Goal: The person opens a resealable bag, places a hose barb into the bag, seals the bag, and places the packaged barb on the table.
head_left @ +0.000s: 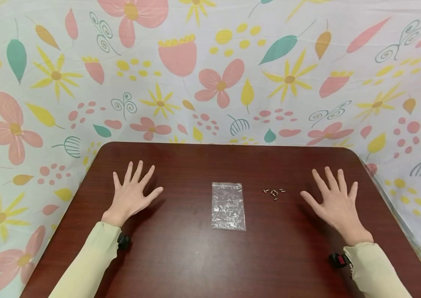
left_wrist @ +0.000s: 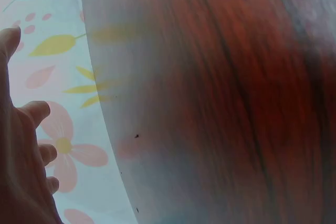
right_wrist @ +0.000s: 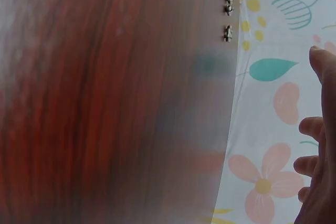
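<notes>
A clear plastic bag [head_left: 228, 207] lies flat near the middle of the dark wooden table [head_left: 180, 256]. Just right of it are several small metal pieces [head_left: 274, 193], like little screws, in a loose cluster; some of these metal pieces [right_wrist: 228, 34] also show at the top of the right wrist view. My left hand [head_left: 130, 196], fingers spread, is over the table's left side, well away from the bag. On the other side my right hand [head_left: 335, 207] is spread too, its thumb pointing toward the metal pieces. Both hands hold nothing.
A white cloth [head_left: 180, 99] printed with flowers and leaves hangs behind the table and down along both its sides. Each wrist wears a small black camera, the left camera [head_left: 123, 241] and the right camera [head_left: 339, 260], at the sleeve cuffs.
</notes>
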`<state>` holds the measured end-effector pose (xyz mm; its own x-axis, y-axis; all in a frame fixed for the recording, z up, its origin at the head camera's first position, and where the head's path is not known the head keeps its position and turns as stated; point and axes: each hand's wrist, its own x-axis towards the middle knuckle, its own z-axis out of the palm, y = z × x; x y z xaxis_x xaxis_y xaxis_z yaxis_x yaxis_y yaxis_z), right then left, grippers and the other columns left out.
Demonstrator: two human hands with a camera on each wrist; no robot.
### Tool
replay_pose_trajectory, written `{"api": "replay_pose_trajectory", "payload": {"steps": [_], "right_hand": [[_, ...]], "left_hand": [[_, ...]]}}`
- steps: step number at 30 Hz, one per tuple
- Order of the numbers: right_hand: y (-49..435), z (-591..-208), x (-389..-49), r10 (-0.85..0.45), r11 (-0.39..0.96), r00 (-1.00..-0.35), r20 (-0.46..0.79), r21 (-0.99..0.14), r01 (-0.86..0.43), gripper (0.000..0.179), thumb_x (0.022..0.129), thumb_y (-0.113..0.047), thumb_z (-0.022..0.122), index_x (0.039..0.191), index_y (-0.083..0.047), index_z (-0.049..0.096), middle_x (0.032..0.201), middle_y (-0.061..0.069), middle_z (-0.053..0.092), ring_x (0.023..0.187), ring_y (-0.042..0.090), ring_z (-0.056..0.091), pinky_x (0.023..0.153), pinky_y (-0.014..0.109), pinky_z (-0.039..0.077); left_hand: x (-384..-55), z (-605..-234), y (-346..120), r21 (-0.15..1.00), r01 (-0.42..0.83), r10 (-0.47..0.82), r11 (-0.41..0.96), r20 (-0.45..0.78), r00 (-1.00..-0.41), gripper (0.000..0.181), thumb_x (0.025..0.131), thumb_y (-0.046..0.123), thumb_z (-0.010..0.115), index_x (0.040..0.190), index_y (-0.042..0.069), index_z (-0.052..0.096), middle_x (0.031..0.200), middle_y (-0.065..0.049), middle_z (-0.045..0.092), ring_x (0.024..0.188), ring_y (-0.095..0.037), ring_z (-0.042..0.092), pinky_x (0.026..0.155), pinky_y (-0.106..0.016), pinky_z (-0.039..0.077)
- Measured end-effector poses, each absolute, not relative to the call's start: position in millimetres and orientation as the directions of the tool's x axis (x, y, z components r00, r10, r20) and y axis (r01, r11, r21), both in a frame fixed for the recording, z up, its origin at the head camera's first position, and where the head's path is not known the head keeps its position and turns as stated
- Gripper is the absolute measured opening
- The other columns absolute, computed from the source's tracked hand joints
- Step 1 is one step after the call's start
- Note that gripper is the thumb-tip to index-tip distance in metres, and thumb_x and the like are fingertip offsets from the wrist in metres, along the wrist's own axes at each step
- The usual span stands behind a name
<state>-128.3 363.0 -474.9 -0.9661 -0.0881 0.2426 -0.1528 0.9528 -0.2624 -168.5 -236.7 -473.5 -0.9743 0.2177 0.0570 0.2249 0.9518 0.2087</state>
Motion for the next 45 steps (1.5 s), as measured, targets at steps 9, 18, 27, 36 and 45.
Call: {"api": "replay_pose_trajectory", "payload": {"steps": [9,18,27,36,45], "right_hand": [[344,-475,-127,-0.127,0.938,-0.958,0.256,-0.283,-0.2,0.085,0.098,-0.056,0.063,0.165,-0.014,0.032,0.168,0.027,0.022,0.158,0.047,-0.001,0.115,0.077,-0.008],[322,-476,-126,-0.174,0.912,-0.937,0.303,-0.309,-0.27,0.08,0.096,-0.051,0.069,0.16,-0.011,0.041,0.163,0.028,0.031,0.156,0.048,0.012,0.116,0.076,0.005],[299,-476,-131,-0.235,0.888,-0.913,0.332,-0.308,-0.34,0.075,0.095,-0.044,0.073,0.156,-0.007,0.046,0.158,0.03,0.037,0.151,0.051,0.024,0.109,0.076,0.023],[276,-472,-133,-0.281,0.867,-0.903,0.325,-0.318,-0.384,0.067,0.095,-0.035,0.075,0.149,-0.003,0.053,0.148,0.027,0.048,0.141,0.049,0.038,0.108,0.069,0.033],[254,-470,-139,-0.313,0.852,-0.89,0.331,-0.316,-0.417,0.06,0.098,-0.033,0.073,0.145,0.0,0.054,0.134,0.024,0.056,0.127,0.044,0.049,0.103,0.061,0.043]], "left_hand": [[-165,-475,-226,0.198,0.25,0.243,0.948,0.06,-0.968,0.09,0.097,0.077,0.046,0.167,0.025,0.026,0.174,-0.014,0.009,0.16,-0.039,-0.004,0.114,-0.077,-0.009],[-159,-474,-211,0.222,0.273,0.262,0.936,0.081,-0.962,0.088,0.097,0.072,0.051,0.167,0.025,0.028,0.173,-0.015,0.016,0.159,-0.04,0.007,0.117,-0.075,-0.003],[-155,-472,-194,0.257,0.317,0.301,0.913,0.1,-0.948,0.086,0.096,0.066,0.059,0.165,0.023,0.033,0.171,-0.016,0.024,0.157,-0.039,0.017,0.119,-0.072,0.002],[-151,-471,-175,0.273,0.362,0.345,0.891,0.111,-0.932,0.082,0.097,0.064,0.06,0.163,0.022,0.038,0.166,-0.016,0.034,0.152,-0.039,0.03,0.119,-0.07,0.015],[-150,-474,-154,0.278,0.409,0.394,0.869,0.113,-0.912,0.078,0.099,0.063,0.059,0.162,0.021,0.042,0.162,-0.015,0.041,0.146,-0.039,0.04,0.116,-0.066,0.03]]}}
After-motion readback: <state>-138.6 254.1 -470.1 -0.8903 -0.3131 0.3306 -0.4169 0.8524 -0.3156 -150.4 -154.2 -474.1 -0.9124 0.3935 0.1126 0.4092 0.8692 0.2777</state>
